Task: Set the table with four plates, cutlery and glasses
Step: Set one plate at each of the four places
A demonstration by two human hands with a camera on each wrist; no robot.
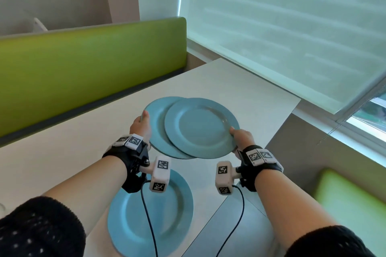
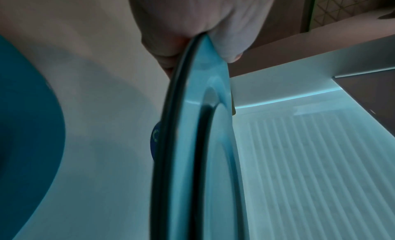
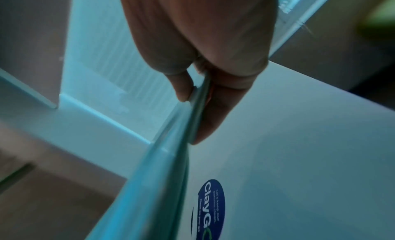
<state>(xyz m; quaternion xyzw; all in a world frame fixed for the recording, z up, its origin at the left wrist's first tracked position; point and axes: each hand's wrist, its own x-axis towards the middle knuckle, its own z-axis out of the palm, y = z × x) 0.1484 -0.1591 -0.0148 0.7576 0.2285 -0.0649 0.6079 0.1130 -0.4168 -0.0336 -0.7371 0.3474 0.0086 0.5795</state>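
Note:
I hold two light blue plates above the white table (image 1: pixel 257 92), overlapping each other. My left hand (image 1: pixel 144 120) pinches the left rim of the lower plate (image 1: pixel 155 119). The upper plate (image 1: pixel 200 125) is pinched at its right rim by my right hand (image 1: pixel 235 131). A third blue plate (image 1: pixel 167 210) lies flat on the table near its front edge, partly under my left wrist. In the left wrist view, my left hand (image 2: pixel 198 40) clamps the plate's rim (image 2: pixel 213 125) edge-on. The right wrist view shows my right hand (image 3: pixel 198 95) on the other plate's rim (image 3: pixel 171 167).
A green bench back (image 1: pixel 83 64) runs along the table's far left side. Another green seat (image 1: pixel 351 198) stands at the right. A window with a lowered blind (image 1: pixel 292 27) is beyond the table. A blue oval sticker (image 3: pixel 211 209) sits on the tabletop.

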